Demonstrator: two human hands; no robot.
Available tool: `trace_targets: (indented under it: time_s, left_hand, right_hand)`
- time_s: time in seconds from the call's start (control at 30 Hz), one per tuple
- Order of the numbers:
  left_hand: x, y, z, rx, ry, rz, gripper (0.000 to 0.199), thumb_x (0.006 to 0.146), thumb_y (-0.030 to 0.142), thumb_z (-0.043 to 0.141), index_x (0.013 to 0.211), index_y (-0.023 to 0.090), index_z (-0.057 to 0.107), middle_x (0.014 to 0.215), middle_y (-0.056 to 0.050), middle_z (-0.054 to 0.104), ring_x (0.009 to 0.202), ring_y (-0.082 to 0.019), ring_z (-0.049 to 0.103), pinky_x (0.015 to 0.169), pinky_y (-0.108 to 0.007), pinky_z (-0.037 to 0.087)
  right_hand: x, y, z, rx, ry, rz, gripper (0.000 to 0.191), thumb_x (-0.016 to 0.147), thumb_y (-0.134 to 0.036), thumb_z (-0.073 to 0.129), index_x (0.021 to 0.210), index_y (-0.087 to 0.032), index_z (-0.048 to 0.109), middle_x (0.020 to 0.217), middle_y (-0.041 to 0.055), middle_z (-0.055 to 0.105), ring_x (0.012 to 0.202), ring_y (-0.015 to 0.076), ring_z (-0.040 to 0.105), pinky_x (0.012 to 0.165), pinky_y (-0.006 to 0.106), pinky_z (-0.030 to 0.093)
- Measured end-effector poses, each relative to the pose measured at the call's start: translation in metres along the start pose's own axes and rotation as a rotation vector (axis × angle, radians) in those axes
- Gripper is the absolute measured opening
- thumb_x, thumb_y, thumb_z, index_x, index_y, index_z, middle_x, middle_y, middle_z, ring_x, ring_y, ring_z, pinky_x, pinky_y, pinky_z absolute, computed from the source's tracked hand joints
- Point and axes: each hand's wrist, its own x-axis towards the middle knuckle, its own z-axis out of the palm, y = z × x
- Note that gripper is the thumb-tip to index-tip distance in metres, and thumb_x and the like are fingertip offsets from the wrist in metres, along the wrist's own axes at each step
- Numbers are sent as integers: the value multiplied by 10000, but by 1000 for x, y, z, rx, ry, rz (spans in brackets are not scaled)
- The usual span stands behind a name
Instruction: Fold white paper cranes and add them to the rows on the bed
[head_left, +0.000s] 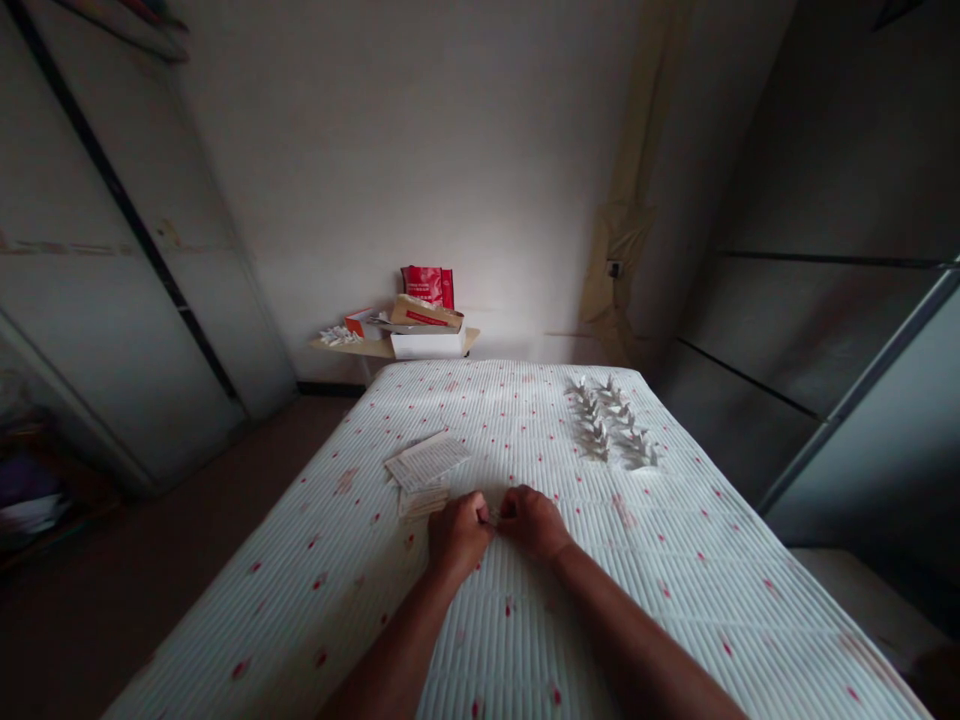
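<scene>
My left hand [459, 532] and my right hand [533, 522] are close together over the middle of the quilted bedspread [510, 620]. Both are closed in a pinch on a small piece of folded paper [493, 519], mostly hidden by the fingers. Beside my left hand lies a stack of printed paper sheets [429, 460], some fanned askew and partly covered by that hand. Farther off to the right, several folded paper cranes [596, 430] stand in two rough rows.
Beyond the bed's far edge, a small table [352, 347] carries a white box [427, 345], a red bag [426, 286], an orange box [363, 323] and a pile of white paper pieces [339, 336]. A dark wardrobe [757, 330] stands at the right.
</scene>
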Motion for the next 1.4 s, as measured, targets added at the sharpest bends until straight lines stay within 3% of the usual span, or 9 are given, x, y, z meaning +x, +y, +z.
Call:
trace_targets:
  time_s: [0.3,0.47,0.57,0.77,0.93,1.03,1.13,1.27,1.4]
  left_hand:
    - [0,-3,3,-21,49,26,75,688,157,561,728,218,547,686,71,613,663,-96,554,561,-217,252]
    - [-4,-5,9,-31,89,112,110,720,121,523,718,211,586,716,42,627,727,-111,554,623,-215,289]
    - [-10,-3,8,13,131,165,139,754,130,503,705,206,609,735,10,623,745,-130,542,665,-241,301]
    - [-20,3,-2,129,209,250,139,783,162,514,752,223,635,813,-26,603,860,-183,511,739,-311,300]
    - [-25,2,-2,146,195,295,159,796,171,504,793,229,652,835,-37,597,873,-189,502,757,-325,310]
    - [-29,3,-1,125,198,282,128,789,277,540,829,225,650,853,-41,599,886,-201,504,773,-332,321]
    - [-30,6,-1,124,179,267,189,748,378,587,829,220,652,864,-48,603,897,-220,508,769,-339,336]
    - [-29,9,-1,136,165,251,160,756,286,566,872,223,657,890,-47,622,918,-221,517,790,-346,349]
    - [-28,8,1,107,145,257,181,760,240,546,895,219,664,884,-48,639,923,-213,528,820,-339,356]
  right_hand:
    - [4,13,-3,91,35,-30,186,628,-59,534,731,-156,655,767,41,647,691,137,575,591,204,375]
    - [4,31,-1,299,83,-209,335,626,-15,491,865,-174,665,917,39,639,815,134,590,716,202,428]
    - [2,32,-3,362,78,-288,328,694,-40,453,879,-186,681,895,35,656,828,136,599,746,213,438]
    - [-3,23,-13,199,35,-291,307,727,-76,446,838,-190,709,852,37,684,806,148,610,733,217,427]
    - [-5,24,-17,131,-12,-272,268,732,-104,467,798,-188,713,810,30,694,775,145,615,717,205,419]
    - [-4,27,-16,140,-21,-287,274,731,-90,466,801,-187,713,805,29,689,774,142,615,719,206,427]
    - [-1,31,-11,161,54,-360,352,724,-40,454,918,-199,701,942,44,666,879,147,600,786,228,435]
    - [1,33,-5,138,70,-501,403,753,-27,463,983,-272,687,1076,26,629,1055,162,521,891,282,411]
    - [-1,31,-8,83,60,-511,300,782,-83,497,947,-238,695,1026,43,644,992,173,531,865,284,417]
